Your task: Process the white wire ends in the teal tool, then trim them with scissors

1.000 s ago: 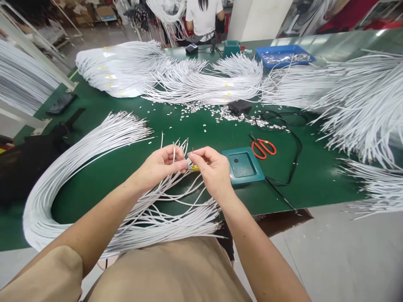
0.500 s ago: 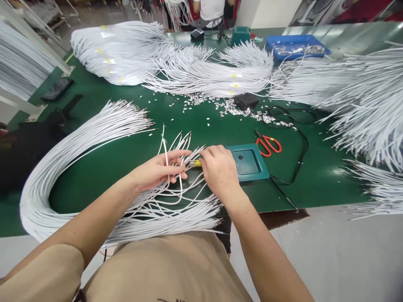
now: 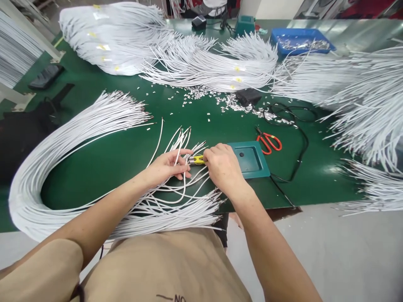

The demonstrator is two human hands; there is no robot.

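Sweeping in a broad arc along the left of the green surface (image 3: 103,163), a thick bundle of white wires (image 3: 63,147) ends in loose tips that fan out toward the middle; any drag of a forearm across it could pull strands off the near edge, since its tail already lies along that edge. Just right of that, the left hand (image 3: 166,167) is closed loosely on a few thin wire ends (image 3: 178,144), fingers curled around them while the tips stick up and splay apart; the judgement here is that a slack grip could let one strand slide back into the tangled loops (image 3: 176,201) below the wrists, where it would be hard to tell from its neighbours. Touching those same ends, the right hand (image 3: 223,167) is pinched shut on a small yellow piece (image 3: 198,159); whether it is a tool or a fitting cannot be told; pressed askew, it might bend a tip or slip from the fingertips. Directly beside that hand sits a teal tray-like block (image 3: 252,161); further right lie red-handled scissors (image 3: 267,141) and a black cord (image 3: 299,155), which a stray wire could snag.
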